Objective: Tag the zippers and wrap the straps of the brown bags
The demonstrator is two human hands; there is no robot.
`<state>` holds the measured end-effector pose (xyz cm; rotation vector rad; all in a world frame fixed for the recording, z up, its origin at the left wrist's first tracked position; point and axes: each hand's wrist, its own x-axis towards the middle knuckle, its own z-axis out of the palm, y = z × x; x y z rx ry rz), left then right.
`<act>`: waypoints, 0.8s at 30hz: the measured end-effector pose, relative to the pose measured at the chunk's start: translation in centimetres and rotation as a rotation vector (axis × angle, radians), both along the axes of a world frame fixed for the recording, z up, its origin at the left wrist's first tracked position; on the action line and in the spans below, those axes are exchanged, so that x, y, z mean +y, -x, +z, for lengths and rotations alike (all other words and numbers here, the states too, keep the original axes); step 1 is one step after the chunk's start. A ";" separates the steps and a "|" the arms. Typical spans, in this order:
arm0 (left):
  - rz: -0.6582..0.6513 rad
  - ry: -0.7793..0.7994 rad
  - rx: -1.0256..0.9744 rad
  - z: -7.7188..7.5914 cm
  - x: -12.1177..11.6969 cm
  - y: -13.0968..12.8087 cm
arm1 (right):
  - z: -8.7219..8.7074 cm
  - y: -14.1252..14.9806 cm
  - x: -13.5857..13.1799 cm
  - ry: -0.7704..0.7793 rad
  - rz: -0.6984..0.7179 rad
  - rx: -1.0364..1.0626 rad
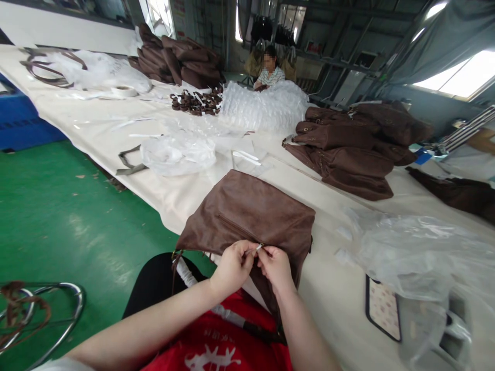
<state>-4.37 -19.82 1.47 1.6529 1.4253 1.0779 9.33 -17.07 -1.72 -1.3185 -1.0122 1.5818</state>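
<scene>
A brown leather-look bag (255,206) lies at the table's near edge, with a long zipper across its upper face. My left hand (236,264) and my right hand (275,265) meet over the bag beside the zipper's end. Between my pinched fingertips is a small white strip (258,248), close to the brass-coloured zipper pull. Both hands seem closed on that strip; the fingertips partly hide it. The bag's strap, partly wrapped in white material (185,272), hangs down toward my lap.
Brown bags (348,144) are piled at the right, and more brown bags (180,59) at the back left. Clear plastic bags (266,105) form a heap near a seated person (271,74). Loose plastic (417,247) and a phone (382,307) lie at right; a metal stool (73,309) stands left.
</scene>
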 end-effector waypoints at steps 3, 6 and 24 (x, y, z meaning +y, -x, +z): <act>0.034 -0.035 0.036 0.2 -0.3 -0.3 | 0.4 0.2 -0.1 0.047 -0.008 0.145; 0.047 -0.093 0.082 -0.2 -0.5 -0.5 | 0.7 0.3 -0.2 0.089 0.013 0.285; 0.010 0.070 -0.053 0.0 0.0 0.9 | 1.2 0.0 -0.7 0.149 0.126 0.487</act>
